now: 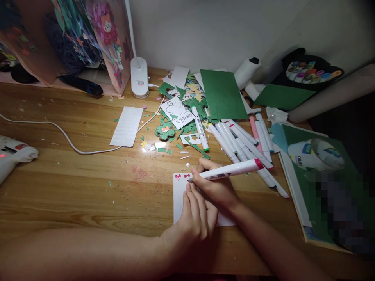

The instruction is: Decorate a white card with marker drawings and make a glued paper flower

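My right hand [215,185] is closed round a white marker with a red end cap [234,170], its tip touching the top of a small white sheet [178,195] beside two small red bows [182,176] drawn there. My left hand [195,220] lies flat on that sheet with its fingers stretched out, pressing it to the wooden desk [88,187].
A heap of white markers [243,142] lies right of the sheet. Green paper scraps, cut-outs and a green card [222,93] cover the desk's back. A white lamp base [139,77] and cable, a sticker sheet [127,125], a tape roll [318,154] and a marker case [310,72] stand around.
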Action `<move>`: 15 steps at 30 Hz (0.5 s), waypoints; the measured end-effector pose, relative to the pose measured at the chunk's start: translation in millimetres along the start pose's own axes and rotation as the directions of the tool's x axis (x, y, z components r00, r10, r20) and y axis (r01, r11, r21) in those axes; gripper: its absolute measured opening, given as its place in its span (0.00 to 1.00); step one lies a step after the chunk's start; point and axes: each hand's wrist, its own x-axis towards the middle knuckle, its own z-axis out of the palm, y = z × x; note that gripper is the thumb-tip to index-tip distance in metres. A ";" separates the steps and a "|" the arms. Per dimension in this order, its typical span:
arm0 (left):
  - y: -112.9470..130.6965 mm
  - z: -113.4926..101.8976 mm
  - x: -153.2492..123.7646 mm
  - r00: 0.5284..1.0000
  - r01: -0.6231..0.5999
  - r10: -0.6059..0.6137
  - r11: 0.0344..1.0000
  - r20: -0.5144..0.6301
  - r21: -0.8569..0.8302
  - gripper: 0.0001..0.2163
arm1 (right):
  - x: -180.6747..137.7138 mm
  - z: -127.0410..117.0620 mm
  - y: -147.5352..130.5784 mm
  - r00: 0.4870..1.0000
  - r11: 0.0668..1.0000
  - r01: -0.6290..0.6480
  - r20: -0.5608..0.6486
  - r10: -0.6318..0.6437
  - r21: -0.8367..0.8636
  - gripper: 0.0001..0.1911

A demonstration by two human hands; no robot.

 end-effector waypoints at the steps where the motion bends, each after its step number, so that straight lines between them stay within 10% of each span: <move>1: -0.2 0.1 0.1 1.000 0.000 0.000 1.000 -0.004 0.000 0.09 | 0.1 -0.2 0.6 1.000 1.000 0.003 -0.002 -0.003 0.006 0.16; 15: -2.3 -0.9 0.2 1.000 -0.030 0.031 0.999 -0.004 0.041 0.08 | 0.8 1.3 2.0 0.997 0.997 0.048 -0.063 -0.052 -0.057 0.17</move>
